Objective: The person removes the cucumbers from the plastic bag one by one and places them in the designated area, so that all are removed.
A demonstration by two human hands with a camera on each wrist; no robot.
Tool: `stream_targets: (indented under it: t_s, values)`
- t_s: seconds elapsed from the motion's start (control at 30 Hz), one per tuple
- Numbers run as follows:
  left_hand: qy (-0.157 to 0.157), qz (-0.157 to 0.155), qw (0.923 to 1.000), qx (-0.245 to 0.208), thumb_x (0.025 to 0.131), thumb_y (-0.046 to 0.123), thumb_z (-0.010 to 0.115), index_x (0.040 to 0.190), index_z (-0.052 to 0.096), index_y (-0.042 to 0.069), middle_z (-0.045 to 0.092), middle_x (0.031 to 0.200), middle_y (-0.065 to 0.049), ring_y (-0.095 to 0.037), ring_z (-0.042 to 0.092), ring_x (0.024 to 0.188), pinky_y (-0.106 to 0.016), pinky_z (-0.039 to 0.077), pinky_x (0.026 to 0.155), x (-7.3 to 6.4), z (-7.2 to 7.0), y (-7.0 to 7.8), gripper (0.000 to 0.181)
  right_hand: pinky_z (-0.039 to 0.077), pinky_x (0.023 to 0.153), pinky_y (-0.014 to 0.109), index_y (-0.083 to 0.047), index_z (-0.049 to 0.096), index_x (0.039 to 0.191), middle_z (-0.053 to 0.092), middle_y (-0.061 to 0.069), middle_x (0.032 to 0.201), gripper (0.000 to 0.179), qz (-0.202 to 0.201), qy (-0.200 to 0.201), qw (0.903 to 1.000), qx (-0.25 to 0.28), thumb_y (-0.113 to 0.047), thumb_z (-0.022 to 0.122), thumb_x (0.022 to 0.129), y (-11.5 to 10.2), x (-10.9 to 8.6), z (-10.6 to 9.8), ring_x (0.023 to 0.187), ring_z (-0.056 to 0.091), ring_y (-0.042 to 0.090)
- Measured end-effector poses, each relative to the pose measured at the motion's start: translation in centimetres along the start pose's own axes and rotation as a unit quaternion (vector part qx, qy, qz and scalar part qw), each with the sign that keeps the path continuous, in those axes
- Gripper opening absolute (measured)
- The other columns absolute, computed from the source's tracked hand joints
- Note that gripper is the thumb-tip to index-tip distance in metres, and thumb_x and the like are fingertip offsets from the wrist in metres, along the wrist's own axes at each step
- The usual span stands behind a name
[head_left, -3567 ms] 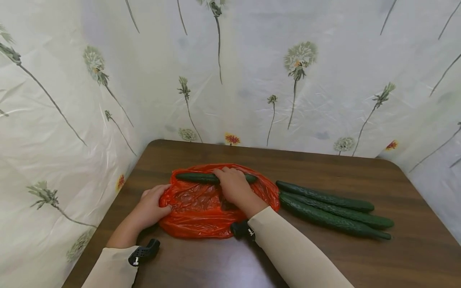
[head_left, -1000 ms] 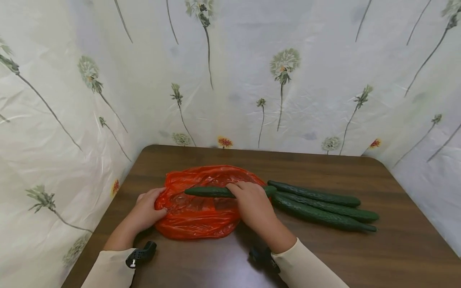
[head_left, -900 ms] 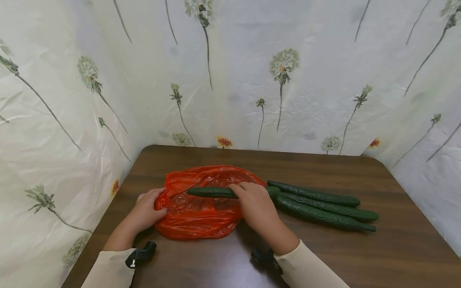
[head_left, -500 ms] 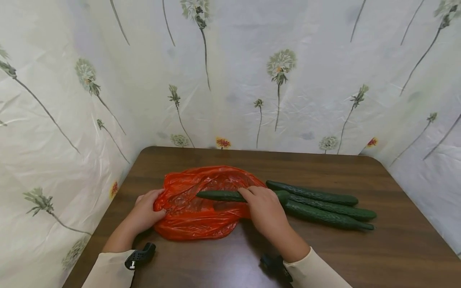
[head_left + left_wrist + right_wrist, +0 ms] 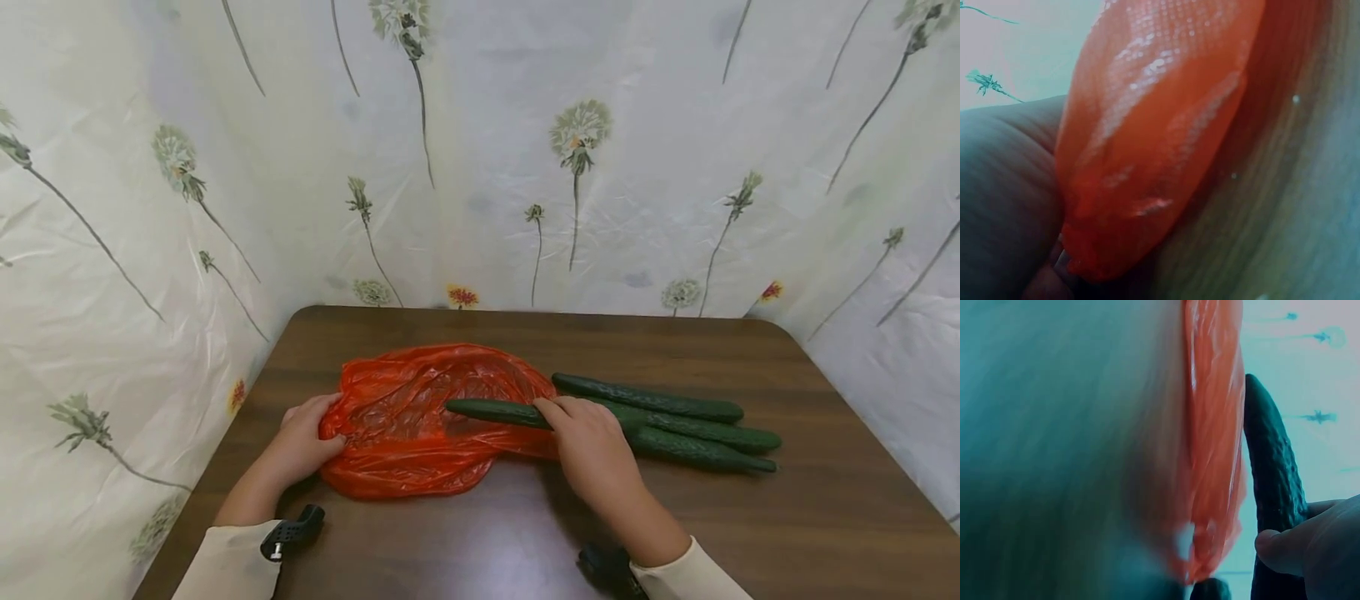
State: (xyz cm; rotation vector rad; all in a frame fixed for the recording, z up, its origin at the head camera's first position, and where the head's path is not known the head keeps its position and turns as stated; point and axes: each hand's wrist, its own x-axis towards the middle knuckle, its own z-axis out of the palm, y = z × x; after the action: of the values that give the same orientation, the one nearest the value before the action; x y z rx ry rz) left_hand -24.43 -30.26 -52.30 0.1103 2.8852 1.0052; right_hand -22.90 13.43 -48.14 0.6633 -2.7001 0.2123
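Note:
A red plastic bag point(image 5: 420, 433) lies flattened with its mouth spread on the wooden table. My left hand point(image 5: 303, 442) grips the bag's left edge; in the left wrist view the red plastic point(image 5: 1154, 144) bulges beside the palm. Around the middle of a dark green cucumber point(image 5: 495, 411) my right hand point(image 5: 596, 442) is wrapped. That cucumber's narrow end points left over the bag, and its other end overlaps the cucumbers on the right. In the right wrist view the thumb point(image 5: 1285, 549) presses on the held cucumber point(image 5: 1275, 469), which stands apart from the tabletop.
Three more cucumbers lie side by side right of the bag: a rear one point(image 5: 652, 396), a middle one point(image 5: 712, 429) and a front one point(image 5: 697, 450). The brown table point(image 5: 450, 542) has rounded far corners. Behind it hangs a flower-printed sheet point(image 5: 480, 167).
The right hand has drawn the cucumber out of the bag, rightward and slightly toward me, over the other cucumbers. The left hand keeps its hold on the bag's edge.

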Motion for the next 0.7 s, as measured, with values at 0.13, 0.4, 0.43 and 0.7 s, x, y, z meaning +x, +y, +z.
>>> stream_targets:
  t_s: [0.13, 0.4, 0.43, 0.7]
  values:
    - [-0.001, -0.004, 1.0, 0.0, 0.093, 0.022, 0.072, 0.158, 0.042, 0.004, 0.04, 0.162, -0.023, -0.048, 0.031, 0.14, -0.068, 0.035, 0.114, -0.1, 0.0, 0.0, 0.074, 0.052, 0.102, 0.054, -0.018, 0.067, 0.138, 0.072, 0.005, 0.123, 0.059, 0.008, -0.001, 1.0, -0.003, -0.003, 0.085, 0.084, 0.9, -1.1, -0.3, 0.117, 0.067, 0.03]
    - [0.003, 0.009, 0.9999, 0.002, 0.092, 0.022, 0.073, 0.156, 0.045, 0.003, 0.044, 0.159, -0.024, -0.048, 0.033, 0.138, -0.067, 0.036, 0.112, -0.2, 0.3, -0.1, 0.073, 0.054, 0.097, 0.053, -0.017, 0.068, 0.138, 0.073, 0.003, 0.121, 0.06, 0.02, -0.016, 0.9997, -0.007, -0.002, 0.085, 0.083, 2.1, -3.5, -0.9, 0.114, 0.068, 0.029]
    - [0.002, 0.008, 1.0, 0.003, 0.092, 0.021, 0.073, 0.156, 0.045, 0.003, 0.043, 0.16, -0.024, -0.048, 0.033, 0.138, -0.067, 0.036, 0.112, -0.2, 0.3, -0.2, 0.072, 0.054, 0.097, 0.053, -0.017, 0.067, 0.138, 0.073, 0.004, 0.122, 0.06, 0.021, -0.016, 0.9996, -0.006, -0.001, 0.085, 0.083, 2.2, -3.8, -1.0, 0.114, 0.068, 0.03]
    - [0.002, 0.004, 1.0, -0.001, 0.092, 0.02, 0.072, 0.156, 0.044, 0.003, 0.043, 0.159, -0.024, -0.048, 0.033, 0.138, -0.068, 0.036, 0.112, -0.1, 0.1, -0.1, 0.072, 0.055, 0.093, 0.057, -0.015, 0.067, 0.138, 0.073, 0.006, 0.122, 0.059, 0.048, -0.031, 0.9983, -0.01, -0.002, 0.084, 0.083, 3.3, -5.8, -2.1, 0.114, 0.068, 0.034]
